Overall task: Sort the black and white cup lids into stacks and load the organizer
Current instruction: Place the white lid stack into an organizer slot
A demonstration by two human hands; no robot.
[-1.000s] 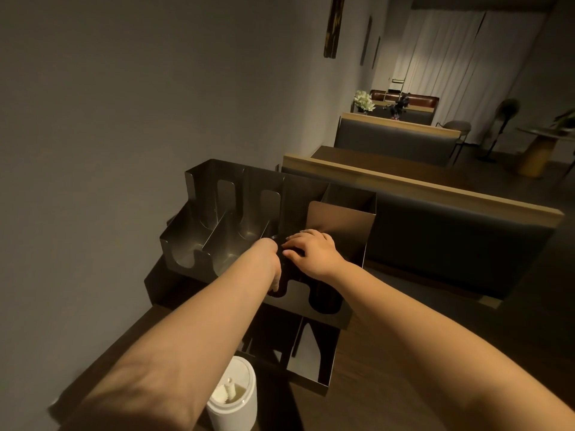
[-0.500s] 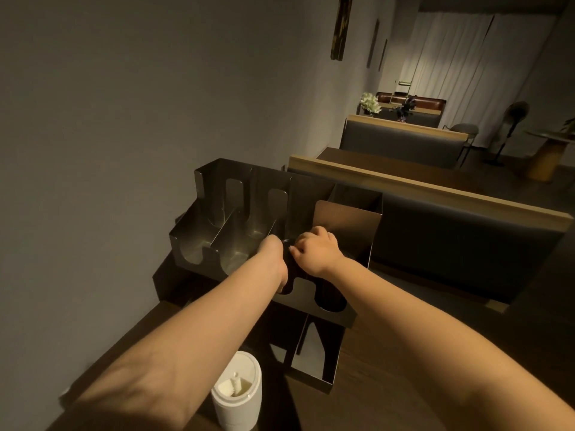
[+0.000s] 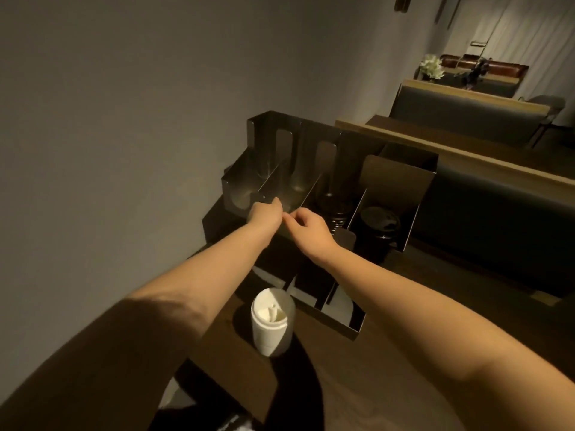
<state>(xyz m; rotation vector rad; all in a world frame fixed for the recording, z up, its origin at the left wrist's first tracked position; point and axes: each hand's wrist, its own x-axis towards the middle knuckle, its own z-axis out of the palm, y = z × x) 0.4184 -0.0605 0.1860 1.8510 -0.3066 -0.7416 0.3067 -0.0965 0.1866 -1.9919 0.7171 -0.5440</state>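
Note:
A steel organizer (image 3: 401, 169) with several upright slots stands against the wall. A stack of black lids (image 3: 334, 208) fills its third slot from the left. More black lids (image 3: 379, 220) lie in the rightmost slot; the two left slots hold nothing. My left hand (image 3: 266, 214) and my right hand (image 3: 308, 225) hover side by side, almost touching, at the organizer's front edge before the second slot. The left is curled, the right loosely spread, and neither holds anything. A stack of white lids (image 3: 271, 325) stands on the wooden table near me, under my left forearm.
A lower steel divider tray (image 3: 345, 321) sits in front of the organizer, right of the white lids. The grey wall (image 3: 124, 135) runs close on the left. Padded benches (image 3: 485, 213) and dark tables stretch away on the right.
Both hands have drawn back from the black lids in the third slot and shifted left to the front of the second slot. The view has tilted down and left.

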